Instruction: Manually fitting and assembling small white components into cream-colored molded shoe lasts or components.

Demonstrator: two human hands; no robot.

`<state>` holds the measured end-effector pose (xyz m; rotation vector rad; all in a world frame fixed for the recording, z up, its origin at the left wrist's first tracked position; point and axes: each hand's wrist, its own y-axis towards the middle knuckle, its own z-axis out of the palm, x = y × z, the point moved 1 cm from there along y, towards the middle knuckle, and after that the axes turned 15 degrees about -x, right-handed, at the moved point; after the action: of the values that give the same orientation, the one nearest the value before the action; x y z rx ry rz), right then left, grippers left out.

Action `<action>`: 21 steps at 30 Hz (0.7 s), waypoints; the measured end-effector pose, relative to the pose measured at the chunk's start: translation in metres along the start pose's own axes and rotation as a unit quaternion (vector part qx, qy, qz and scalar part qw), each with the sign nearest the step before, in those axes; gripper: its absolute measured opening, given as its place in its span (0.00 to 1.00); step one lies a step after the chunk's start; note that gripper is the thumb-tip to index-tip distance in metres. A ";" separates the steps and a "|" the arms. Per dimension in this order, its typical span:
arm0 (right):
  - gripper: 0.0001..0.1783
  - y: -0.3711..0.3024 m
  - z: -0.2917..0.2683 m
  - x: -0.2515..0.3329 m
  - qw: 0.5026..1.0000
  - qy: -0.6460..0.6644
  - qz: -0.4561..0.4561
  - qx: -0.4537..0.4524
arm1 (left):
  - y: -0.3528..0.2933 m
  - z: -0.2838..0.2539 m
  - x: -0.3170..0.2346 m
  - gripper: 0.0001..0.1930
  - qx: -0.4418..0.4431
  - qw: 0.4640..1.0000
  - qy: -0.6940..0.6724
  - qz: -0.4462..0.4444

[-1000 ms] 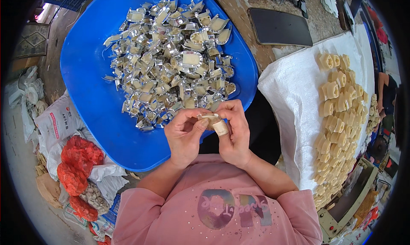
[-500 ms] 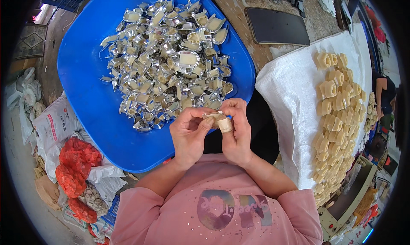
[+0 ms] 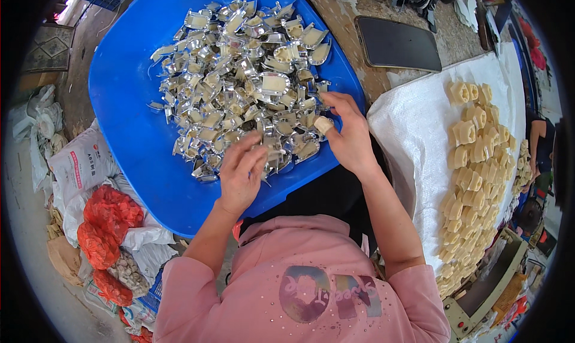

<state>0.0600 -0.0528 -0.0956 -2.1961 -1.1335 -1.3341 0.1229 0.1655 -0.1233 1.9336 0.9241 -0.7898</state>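
Note:
Over the near part of a heap of silver-edged cream plastic pieces (image 3: 239, 73), my left hand (image 3: 239, 172) is stretched out with fingers apart. Its fingertips are blurred by motion, and a smeared pale bit shows beside them. My right hand (image 3: 352, 133) is at the heap's right side, its thumb against a short hollow cream plastic piece (image 3: 323, 124). The index finger of that hand reaches past the piece to the heap's edge. The heap lies in a large blue plastic tub (image 3: 135, 145) in front of me.
Right of the tub, many loose cream pieces (image 3: 473, 181) lie on a white woven sheet (image 3: 407, 121). A dark phone (image 3: 398, 43) rests on the worn wooden table (image 3: 335, 20). Red plastic bags (image 3: 108, 217) and a white sack (image 3: 84, 163) stand at the left. Another person's arm (image 3: 539, 133) shows far right.
My hands have moved apart and forward from in front of my chest to over the tub. The right hand keeps the cream piece; the thin strip between my fingers has left them.

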 end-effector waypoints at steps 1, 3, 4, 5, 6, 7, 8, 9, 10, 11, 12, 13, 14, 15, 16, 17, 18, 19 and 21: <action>0.25 0.002 0.003 -0.001 0.999 -0.033 -0.015 0.004 | -0.003 -0.004 0.003 0.09 0.044 0.998 0.033 0.001; 0.25 0.005 0.011 -0.005 0.998 -0.050 -0.032 0.002 | -0.002 -0.013 0.007 0.12 0.044 0.995 0.044 0.074; 0.26 0.005 0.014 -0.007 0.996 -0.069 -0.049 -0.002 | -0.004 -0.020 0.006 0.12 0.070 0.994 0.047 0.073; 0.26 0.005 0.017 -0.008 0.997 -0.066 -0.049 0.001 | -0.006 -0.025 0.006 0.12 0.096 0.992 0.051 0.071; 0.25 0.004 0.019 -0.010 0.995 -0.081 -0.048 0.014 | -0.007 -0.029 0.008 0.12 0.097 0.991 0.051 0.083; 0.25 0.003 0.021 -0.010 0.994 -0.096 -0.047 0.027 | -0.006 -0.035 0.007 0.12 0.096 0.991 0.054 0.082; 0.25 0.001 0.024 -0.008 0.994 -0.092 -0.049 0.031 | -0.004 -0.042 0.003 0.12 0.128 0.988 0.055 0.068; 0.24 -0.002 0.027 -0.007 0.996 -0.068 -0.034 0.038 | -0.003 -0.047 0.002 0.12 0.159 0.984 0.056 0.053; 0.23 -0.006 0.029 -0.005 0.998 -0.045 -0.019 0.045 | -0.006 -0.048 0.004 0.12 0.158 0.984 0.060 0.051; 0.23 -0.009 0.032 -0.004 0.998 -0.044 -0.020 0.047 | -0.008 -0.049 0.006 0.12 0.129 0.990 0.055 0.012; 0.22 -0.014 0.037 -0.004 0.998 -0.024 -0.039 0.040 | -0.008 -0.050 0.007 0.12 0.101 0.993 0.050 -0.028; 0.21 -0.018 0.042 -0.002 0.998 -0.004 -0.057 0.032 | -0.006 -0.048 0.008 0.12 0.099 0.993 0.051 -0.028; 0.21 -0.021 0.046 0.001 0.996 -0.004 -0.089 0.023 | 0.003 -0.043 0.006 0.13 0.068 0.995 0.062 -0.023; 0.21 -0.024 0.049 0.005 0.996 -0.003 -0.090 0.025 | 0.011 -0.038 0.007 0.13 0.036 0.996 0.074 -0.018; 0.22 -0.027 0.050 0.009 0.992 -0.032 -0.113 0.050 | 0.014 -0.033 0.011 0.16 0.034 0.995 0.096 -0.015; 0.22 -0.030 0.051 0.012 0.986 -0.059 -0.135 0.075 | 0.020 -0.027 0.013 0.16 0.032 0.995 0.098 -0.016; 0.23 -0.033 0.050 0.016 0.985 -0.060 -0.140 0.076 | 0.026 -0.022 0.014 0.18 0.038 0.987 0.154 -0.004; 0.23 -0.034 0.050 0.016 0.985 -0.059 -0.141 0.078 | 0.031 -0.018 0.016 0.19 0.043 0.977 0.210 0.007; 0.23 -0.035 0.045 0.014 0.980 -0.040 -0.156 0.113 | 0.029 -0.009 0.030 0.23 0.048 0.969 0.241 -0.016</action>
<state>0.0632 0.0039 -0.1110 -1.9821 -1.6294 -1.1694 0.1641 0.1718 -0.1309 2.2500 1.2217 -0.3864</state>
